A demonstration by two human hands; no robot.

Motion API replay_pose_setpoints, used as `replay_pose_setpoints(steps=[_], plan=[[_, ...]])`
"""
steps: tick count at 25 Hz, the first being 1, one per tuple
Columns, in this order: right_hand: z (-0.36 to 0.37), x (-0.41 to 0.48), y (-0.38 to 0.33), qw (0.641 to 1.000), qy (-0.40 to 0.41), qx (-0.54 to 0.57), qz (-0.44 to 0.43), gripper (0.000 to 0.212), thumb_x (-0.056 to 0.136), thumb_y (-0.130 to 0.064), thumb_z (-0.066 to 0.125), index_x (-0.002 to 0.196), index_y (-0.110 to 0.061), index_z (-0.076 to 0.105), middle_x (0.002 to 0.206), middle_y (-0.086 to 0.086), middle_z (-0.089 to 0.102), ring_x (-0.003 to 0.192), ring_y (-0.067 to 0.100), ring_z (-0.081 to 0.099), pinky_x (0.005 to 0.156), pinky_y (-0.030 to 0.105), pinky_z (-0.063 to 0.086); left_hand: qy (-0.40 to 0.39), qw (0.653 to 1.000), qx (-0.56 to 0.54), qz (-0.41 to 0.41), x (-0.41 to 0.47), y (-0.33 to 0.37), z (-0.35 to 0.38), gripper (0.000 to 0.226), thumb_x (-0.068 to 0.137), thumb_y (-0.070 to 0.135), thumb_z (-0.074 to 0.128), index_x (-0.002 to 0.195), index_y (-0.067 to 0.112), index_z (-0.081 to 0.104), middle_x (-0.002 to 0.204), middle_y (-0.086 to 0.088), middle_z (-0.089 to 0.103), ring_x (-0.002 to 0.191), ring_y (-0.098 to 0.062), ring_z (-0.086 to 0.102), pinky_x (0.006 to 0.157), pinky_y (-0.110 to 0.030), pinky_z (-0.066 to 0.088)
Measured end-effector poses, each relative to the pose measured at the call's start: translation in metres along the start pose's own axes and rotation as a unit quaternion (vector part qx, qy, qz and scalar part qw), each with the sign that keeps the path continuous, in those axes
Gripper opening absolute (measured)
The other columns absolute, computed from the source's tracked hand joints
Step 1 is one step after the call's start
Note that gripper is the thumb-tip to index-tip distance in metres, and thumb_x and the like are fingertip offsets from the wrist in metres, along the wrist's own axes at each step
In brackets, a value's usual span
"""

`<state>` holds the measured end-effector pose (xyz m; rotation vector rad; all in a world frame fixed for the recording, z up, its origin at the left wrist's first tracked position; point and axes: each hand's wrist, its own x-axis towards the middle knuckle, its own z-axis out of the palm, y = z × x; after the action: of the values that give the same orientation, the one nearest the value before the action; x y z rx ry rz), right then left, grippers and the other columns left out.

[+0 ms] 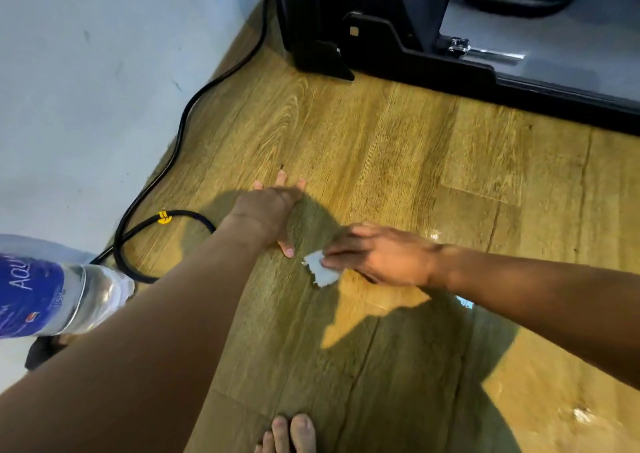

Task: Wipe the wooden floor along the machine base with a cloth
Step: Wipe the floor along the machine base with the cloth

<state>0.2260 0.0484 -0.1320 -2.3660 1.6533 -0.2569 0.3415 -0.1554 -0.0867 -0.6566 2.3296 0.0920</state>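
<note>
your right hand point(381, 256) pressed nearly flat on the cloth point(322, 274), which lay on the floor point(381, 140) well apart from the base point(450, 78). your left hand point(273, 210) lay flat, empty. the cloth looked light and limp: better pressed at its middle, or it would likely bunch.

The left hand point(273, 210) lies flat, palm down, fingers spread and pointing away, its arm stretched straight. The right hand point(381, 255) reaches in from the right, its nearly straight fingers point(346, 248) pressing a cloth point(321, 273) under their tips.
</note>
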Motion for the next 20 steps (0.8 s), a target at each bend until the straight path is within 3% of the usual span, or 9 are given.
replay_pose_setpoints(steps=[2, 4, 5, 7, 9, 10, 13, 15, 20], plan=[[-0.017, 0.017, 0.047, 0.99, 0.046, -0.025, 0.13, 0.041, 0.093, -0.015, 0.056, 0.133, -0.022, 0.051, 0.133, 0.003, 0.055, 0.114, 0.021, 0.052, 0.099, 0.035, 0.042, -0.01, 1.0, 0.004, 0.004, 0.002, 0.003, -0.003, 0.137, 0.055, 0.043, 0.088, 0.152, 0.029, -0.008, 0.159, -0.006, -0.011, 0.142, -0.045, 0.007, 0.111, -0.051, 0.028], [-0.021, 0.027, 0.075, 0.951, 0.113, -0.003, 0.289, 0.037, 0.096, -0.015, 0.051, 0.133, -0.018, 0.052, 0.132, 0.007, 0.057, 0.115, 0.023, 0.054, 0.102, 0.038, 0.038, -0.022, 1.0, 0.012, 0.005, 0.003, 0.007, -0.005, 0.139, 0.056, 0.041, 0.088, 0.151, 0.024, -0.011, 0.158, -0.011, -0.013, 0.141, -0.047, 0.006, 0.112, -0.053, 0.026], [-0.015, 0.027, 0.074, 0.942, 0.119, -0.005, 0.314, 0.04, 0.095, -0.013, 0.051, 0.134, -0.019, 0.05, 0.133, 0.006, 0.056, 0.117, 0.023, 0.052, 0.102, 0.039, 0.037, -0.025, 1.0, 0.011, 0.003, 0.003, 0.008, -0.005, 0.139, 0.057, 0.04, 0.088, 0.151, 0.023, -0.013, 0.157, -0.012, -0.015, 0.141, -0.047, 0.005, 0.111, -0.054, 0.027], [-0.001, 0.023, 0.051, 0.958, 0.103, -0.025, 0.265, 0.046, 0.092, -0.013, 0.055, 0.136, -0.024, 0.046, 0.134, 0.001, 0.054, 0.117, 0.019, 0.049, 0.098, 0.038, 0.039, -0.028, 1.0, 0.008, 0.001, 0.003, 0.008, -0.005, 0.139, 0.058, 0.038, 0.087, 0.151, 0.021, -0.015, 0.156, -0.014, -0.018, 0.141, -0.048, 0.003, 0.111, -0.055, 0.028], [0.0, 0.012, 0.043, 0.982, 0.09, -0.039, 0.159, 0.041, 0.092, -0.022, 0.056, 0.133, -0.028, 0.05, 0.131, -0.004, 0.058, 0.112, 0.017, 0.05, 0.088, 0.036, 0.04, -0.032, 0.999, 0.007, 0.008, 0.004, 0.009, -0.006, 0.14, 0.059, 0.035, 0.088, 0.15, 0.019, -0.017, 0.156, -0.017, -0.019, 0.141, -0.048, 0.002, 0.112, -0.054, 0.026], [-0.007, 0.014, 0.055, 0.984, 0.085, -0.049, 0.151, 0.037, 0.093, -0.027, 0.054, 0.13, -0.029, 0.053, 0.128, -0.006, 0.06, 0.109, 0.017, 0.052, 0.083, 0.036, 0.037, -0.034, 0.999, 0.0, 0.007, 0.003, 0.009, -0.007, 0.139, 0.06, 0.033, 0.088, 0.15, 0.019, -0.017, 0.155, -0.017, -0.02, 0.141, -0.048, 0.001, 0.112, -0.054, 0.026], [-0.038, 0.034, 0.112, 0.934, 0.12, -0.078, 0.327, 0.032, 0.093, -0.027, 0.052, 0.125, -0.03, 0.058, 0.125, -0.005, 0.063, 0.107, 0.02, 0.05, 0.081, 0.038, 0.029, -0.037, 0.999, -0.019, 0.006, 0.001, 0.009, -0.007, 0.137, 0.063, 0.029, 0.087, 0.151, 0.02, -0.017, 0.156, -0.015, -0.019, 0.14, -0.049, 0.001, 0.111, -0.054, 0.028], [-0.037, 0.044, 0.123, 0.906, 0.129, -0.104, 0.39, 0.031, 0.091, -0.021, 0.054, 0.121, -0.027, 0.059, 0.12, 0.0, 0.064, 0.104, 0.021, 0.049, 0.082, 0.039, 0.03, -0.037, 0.999, -0.02, 0.01, 0.001, 0.008, -0.007, 0.136, 0.063, 0.03, 0.087, 0.15, 0.02, -0.017, 0.156, -0.015, -0.018, 0.14, -0.05, 0.002, 0.11, -0.054, 0.03], [-0.032, 0.034, 0.11, 0.975, 0.084, -0.114, 0.172, 0.032, 0.091, -0.024, 0.058, 0.123, -0.021, 0.059, 0.117, 0.001, 0.065, 0.099, 0.023, 0.054, 0.079, 0.038, 0.038, -0.034, 0.999, -0.014, 0.013, 0.002, 0.008, -0.005, 0.137, 0.062, 0.032, 0.086, 0.15, 0.019, -0.017, 0.156, -0.016, -0.019, 0.14, -0.051, 0.002, 0.11, -0.053, 0.031]])
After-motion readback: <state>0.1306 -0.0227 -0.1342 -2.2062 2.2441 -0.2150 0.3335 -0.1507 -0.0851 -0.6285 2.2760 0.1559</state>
